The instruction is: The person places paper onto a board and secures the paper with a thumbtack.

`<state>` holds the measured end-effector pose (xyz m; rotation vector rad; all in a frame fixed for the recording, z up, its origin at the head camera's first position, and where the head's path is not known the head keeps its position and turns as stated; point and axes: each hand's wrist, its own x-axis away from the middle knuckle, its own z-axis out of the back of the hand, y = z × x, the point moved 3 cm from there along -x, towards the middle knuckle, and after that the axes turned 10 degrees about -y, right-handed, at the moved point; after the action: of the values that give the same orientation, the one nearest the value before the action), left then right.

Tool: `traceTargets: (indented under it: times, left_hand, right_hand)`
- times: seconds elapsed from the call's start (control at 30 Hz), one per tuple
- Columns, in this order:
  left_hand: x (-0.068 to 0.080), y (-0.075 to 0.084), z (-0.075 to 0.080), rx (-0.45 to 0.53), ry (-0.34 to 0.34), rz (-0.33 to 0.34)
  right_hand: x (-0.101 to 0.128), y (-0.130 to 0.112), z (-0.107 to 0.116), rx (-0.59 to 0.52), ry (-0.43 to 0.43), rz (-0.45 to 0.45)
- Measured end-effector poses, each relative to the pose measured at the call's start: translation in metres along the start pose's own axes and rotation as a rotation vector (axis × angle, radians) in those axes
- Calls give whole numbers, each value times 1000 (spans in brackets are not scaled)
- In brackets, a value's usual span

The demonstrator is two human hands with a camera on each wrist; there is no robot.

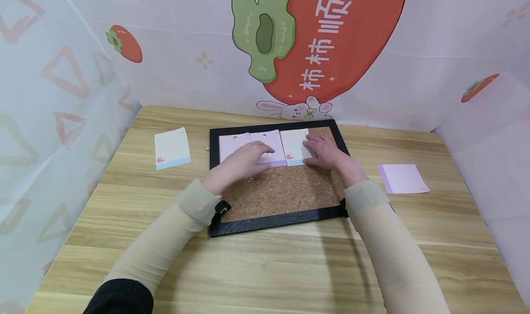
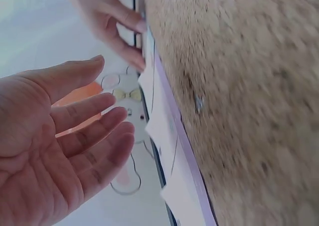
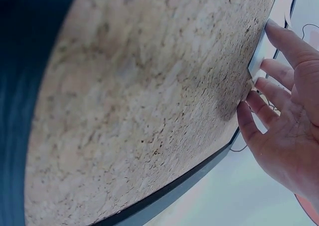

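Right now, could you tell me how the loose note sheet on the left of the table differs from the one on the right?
The left sheet is white with a blue bottom strip and a small red mark; the right sheet is pale pink with a purple strip along its left edge. The left sheet stands taller than wide, the right one wider. Both lie flat on the wooden table, outside the cork board, untouched.
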<state>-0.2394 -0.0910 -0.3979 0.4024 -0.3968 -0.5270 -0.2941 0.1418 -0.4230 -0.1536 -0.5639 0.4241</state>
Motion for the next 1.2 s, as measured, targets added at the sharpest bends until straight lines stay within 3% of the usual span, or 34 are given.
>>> traceTargets:
  times: [0.2, 0.53, 0.9, 1.2]
  left_hand:
    - [-17, 13, -6, -59, -26, 10]
    - [-45, 36, -12, -251, -77, 114]
    - [-62, 42, -18, -257, -104, 178]
    - [-64, 38, -20, -240, -103, 201]
  right_hand:
    - [-1, 0, -1, -14, -18, -7]
    - [0, -1, -3, -17, 2, 6]
    - [0, 0, -3, -37, 4, 15]
    - [2, 1, -3, -44, 6, 17]
